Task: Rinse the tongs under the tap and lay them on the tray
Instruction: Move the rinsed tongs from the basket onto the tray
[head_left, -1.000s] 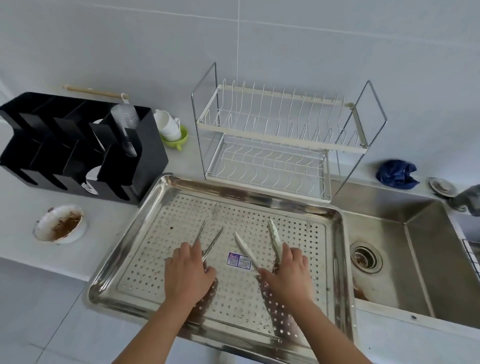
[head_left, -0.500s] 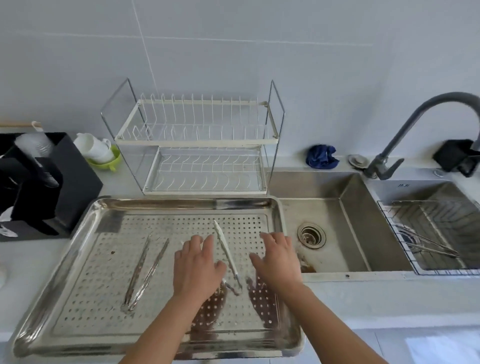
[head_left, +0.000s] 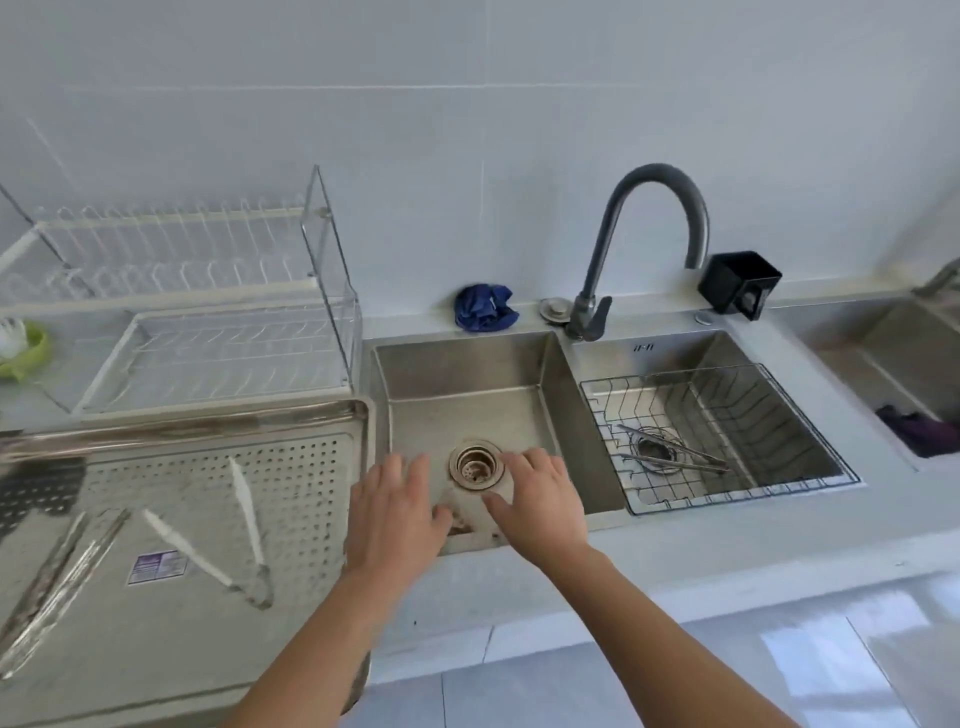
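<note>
The perforated tray (head_left: 311, 415) sits on the desk (head_left: 727, 551) left of the sink (head_left: 467, 384). Two tongs lie on it: white-handled tongs (head_left: 244, 525) and steel tongs (head_left: 57, 577) farther left. More tongs (head_left: 670, 453) lie in the wire basket (head_left: 779, 421), right of the sink. Left hand (head_left: 395, 519) and right hand (head_left: 540, 501) hover over the sink's near edge, fingers spread, empty.

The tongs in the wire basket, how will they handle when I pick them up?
The tongs look like thin bare metal, so probably light, stiff and springy. In the wire basket under the tap they may be wet and slippery; their tips might snag the wires.
</note>
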